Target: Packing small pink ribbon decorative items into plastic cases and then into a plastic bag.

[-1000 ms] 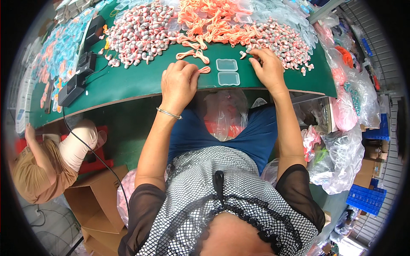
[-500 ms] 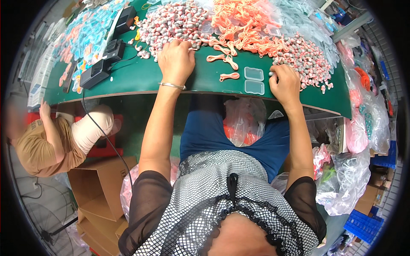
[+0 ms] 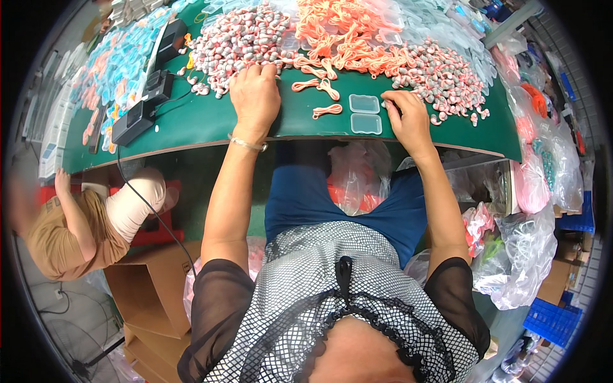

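From here both grips are staying unclear: the left hand [image 3: 255, 99] is reaching palm-down to the striped pile [image 3: 239, 38]; the right hand [image 3: 407, 121] is curling beside the case [image 3: 364, 104].

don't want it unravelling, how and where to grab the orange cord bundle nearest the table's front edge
Probably pinch the cord bundle mid-length from above, across its near and far sides: it lies flat, longer left to right, with bare green table around.

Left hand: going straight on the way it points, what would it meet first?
The left hand would probably meet the pile of pink-and-grey pieces; it looks right at the near edge, though contact is unclear.
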Tool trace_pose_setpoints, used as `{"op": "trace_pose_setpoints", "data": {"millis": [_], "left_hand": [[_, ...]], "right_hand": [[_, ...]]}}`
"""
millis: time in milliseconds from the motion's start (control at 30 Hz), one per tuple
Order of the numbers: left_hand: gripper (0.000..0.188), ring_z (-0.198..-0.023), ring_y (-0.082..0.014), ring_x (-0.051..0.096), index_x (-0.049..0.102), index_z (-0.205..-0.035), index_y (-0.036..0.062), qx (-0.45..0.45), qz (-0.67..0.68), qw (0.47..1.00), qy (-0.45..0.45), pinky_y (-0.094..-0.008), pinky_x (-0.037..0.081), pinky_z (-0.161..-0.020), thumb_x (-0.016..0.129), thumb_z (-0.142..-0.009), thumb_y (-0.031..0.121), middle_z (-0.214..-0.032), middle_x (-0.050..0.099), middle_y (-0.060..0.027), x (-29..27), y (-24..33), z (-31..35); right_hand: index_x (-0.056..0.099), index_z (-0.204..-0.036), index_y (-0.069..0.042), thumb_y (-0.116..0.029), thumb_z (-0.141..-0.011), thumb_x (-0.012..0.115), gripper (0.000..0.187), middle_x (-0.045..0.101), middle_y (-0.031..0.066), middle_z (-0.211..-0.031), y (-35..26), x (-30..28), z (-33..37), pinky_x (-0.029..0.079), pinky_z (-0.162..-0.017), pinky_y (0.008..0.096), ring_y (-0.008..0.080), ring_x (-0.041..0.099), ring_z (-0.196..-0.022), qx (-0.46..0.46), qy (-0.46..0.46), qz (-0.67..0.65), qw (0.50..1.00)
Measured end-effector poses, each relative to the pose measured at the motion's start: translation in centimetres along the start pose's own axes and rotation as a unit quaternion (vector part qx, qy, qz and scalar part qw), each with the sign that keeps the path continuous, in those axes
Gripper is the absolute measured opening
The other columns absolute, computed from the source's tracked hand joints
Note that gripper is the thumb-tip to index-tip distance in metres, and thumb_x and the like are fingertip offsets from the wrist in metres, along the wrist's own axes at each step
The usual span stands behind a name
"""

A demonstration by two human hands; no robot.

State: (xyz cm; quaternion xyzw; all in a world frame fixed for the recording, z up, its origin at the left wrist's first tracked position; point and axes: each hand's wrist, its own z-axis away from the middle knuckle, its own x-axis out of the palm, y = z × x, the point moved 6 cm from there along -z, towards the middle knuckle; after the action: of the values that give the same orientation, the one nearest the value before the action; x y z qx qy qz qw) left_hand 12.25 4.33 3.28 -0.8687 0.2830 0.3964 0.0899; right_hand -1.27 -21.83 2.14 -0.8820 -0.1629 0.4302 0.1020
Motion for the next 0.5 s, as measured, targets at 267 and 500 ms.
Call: {"op": "trace_pose_setpoints", "data": {"millis": [267, 500], "left_hand": [[0.01, -0.075, -0.0182, 0.064, 0.071, -0.089, 0.0073, -0.018, 0.422, 0.905, -0.049, -0.0301, 0.049, -0.067, 0.075, -0.079, 0.007, -0.085, 0.07, -0.0054, -2.8, 8.4, 2.0], [0.009, -0.081, -0.0278, 0.063, 0.071, -0.086, 0.0083, 0.016, 0.357, 0.929, -0.099, -0.0403, 0.048, -0.075, 0.074, -0.078, 0.011, -0.084, 0.067, -0.0068, -1.4, 12.8, 3.8]], "right_hand": [[0.062, -0.09, -0.008, -0.007, -0.08, 0.067, 0.011, 0.064, 0.0052, -0.083, -4.0, -1.9, -0.2, 0.043, -0.076, 0.0386, 0.0255, 0.061, -0.081, 0.008, -0.093, -0.106, 0.99], [0.065, -0.093, -0.01, -0.011, -0.082, 0.067, 0.011, 0.065, 0.0038, -0.088, -5.6, -1.2, 0.1, 0.041, -0.082, 0.0398, 0.0243, 0.061, -0.087, -0.064, -0.144, 0.006, 0.987]]}}
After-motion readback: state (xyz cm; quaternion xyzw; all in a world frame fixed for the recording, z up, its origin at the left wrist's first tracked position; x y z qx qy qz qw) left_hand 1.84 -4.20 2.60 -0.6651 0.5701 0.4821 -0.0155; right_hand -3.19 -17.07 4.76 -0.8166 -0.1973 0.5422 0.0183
